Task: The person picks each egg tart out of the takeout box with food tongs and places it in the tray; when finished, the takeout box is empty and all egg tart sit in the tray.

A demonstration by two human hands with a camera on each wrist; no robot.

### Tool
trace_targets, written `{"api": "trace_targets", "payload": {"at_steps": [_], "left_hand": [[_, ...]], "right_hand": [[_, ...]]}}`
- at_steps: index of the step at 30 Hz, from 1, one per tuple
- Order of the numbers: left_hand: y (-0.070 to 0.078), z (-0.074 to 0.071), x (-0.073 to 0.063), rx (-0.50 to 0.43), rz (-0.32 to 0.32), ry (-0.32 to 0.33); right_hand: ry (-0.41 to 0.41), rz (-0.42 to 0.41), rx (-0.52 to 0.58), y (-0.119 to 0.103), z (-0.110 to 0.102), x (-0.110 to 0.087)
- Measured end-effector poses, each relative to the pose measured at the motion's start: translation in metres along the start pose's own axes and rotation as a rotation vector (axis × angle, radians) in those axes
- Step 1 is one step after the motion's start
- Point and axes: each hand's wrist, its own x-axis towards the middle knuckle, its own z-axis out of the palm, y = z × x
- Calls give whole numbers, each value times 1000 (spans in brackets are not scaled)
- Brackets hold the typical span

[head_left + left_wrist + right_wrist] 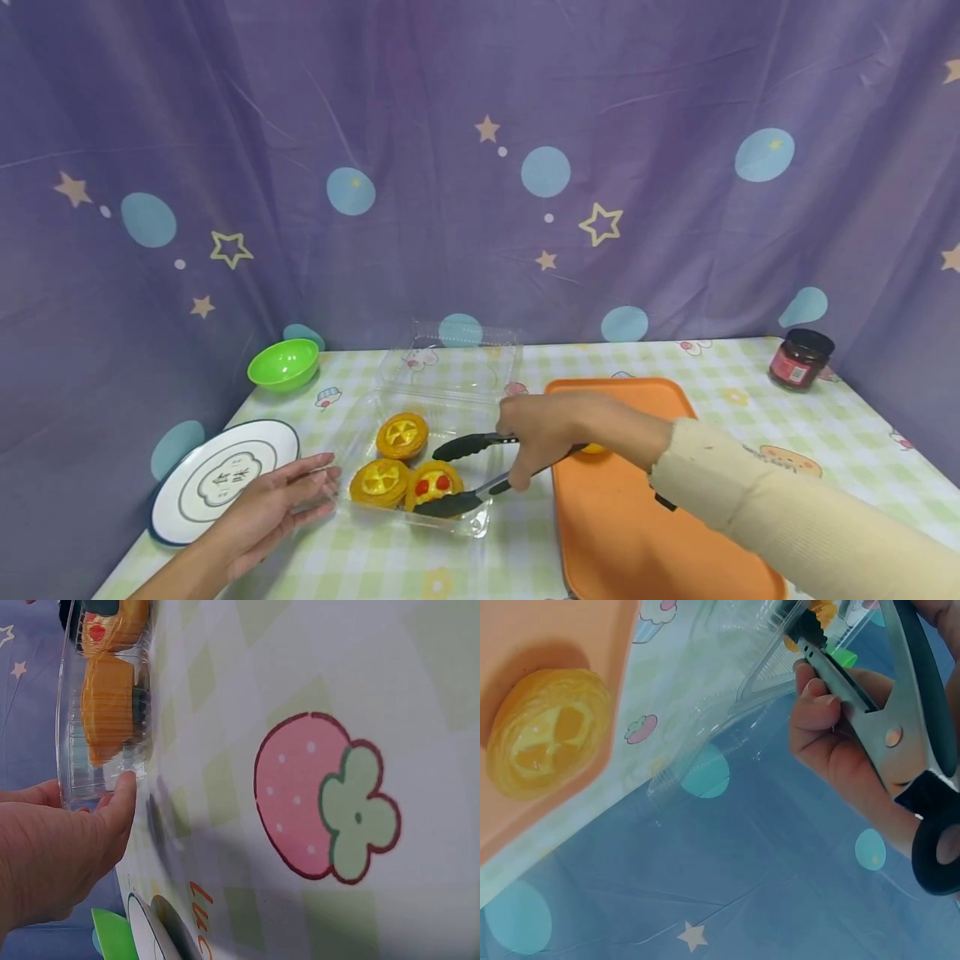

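Note:
My right hand (pixel 542 429) grips a pair of tongs (pixel 459 505) with black tips, spread apart over a clear plastic box (pixel 476 523). Between the tips lies a tart with two red spots (pixel 431 482). Two more egg tarts are in the box: one at the back (pixel 402 436), one at the front left (pixel 380 482). Fingers of my left hand (pixel 273 508) are extended to the box's left side; the left wrist view shows them right at its end wall. In the right wrist view the tongs' metal handle (pixel 892 735) runs through the hand.
An orange tray (pixel 622 533) to the right holds another egg tart (pixel 549 733), partly hidden by my right arm in the head view. The box's transparent lid (pixel 450 367) stands raised behind it. A white plate (pixel 262 442) and green bowl (pixel 285 367) are left; a dark jar (pixel 799 360) sits back right.

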Motion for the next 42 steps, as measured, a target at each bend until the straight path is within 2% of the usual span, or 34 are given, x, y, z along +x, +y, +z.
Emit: {"api": "trace_targets", "payload": {"at_steps": [4, 16, 21, 26, 33, 39, 42], "left_hand": [[1, 1, -1, 8, -1, 5], [1, 0, -1, -1, 5, -13], [1, 1, -1, -2, -1, 2], [1, 1, -1, 3, 1, 5], [1, -2, 0, 4, 11, -23], [1, -1, 0, 3, 4, -15], [0, -2, 0, 3, -2, -8]], "right_hand": [[-21, -35, 35, 3, 3, -1], [-58, -15, 140, 8, 7, -6], [-35, 1, 213, 12, 11, -8], [-10, -38, 275, 15, 15, -8], [38, -77, 272, 20, 17, -13], [112, -150, 219, 27, 13, -21], [135, -146, 225, 30, 10, -25]]}}
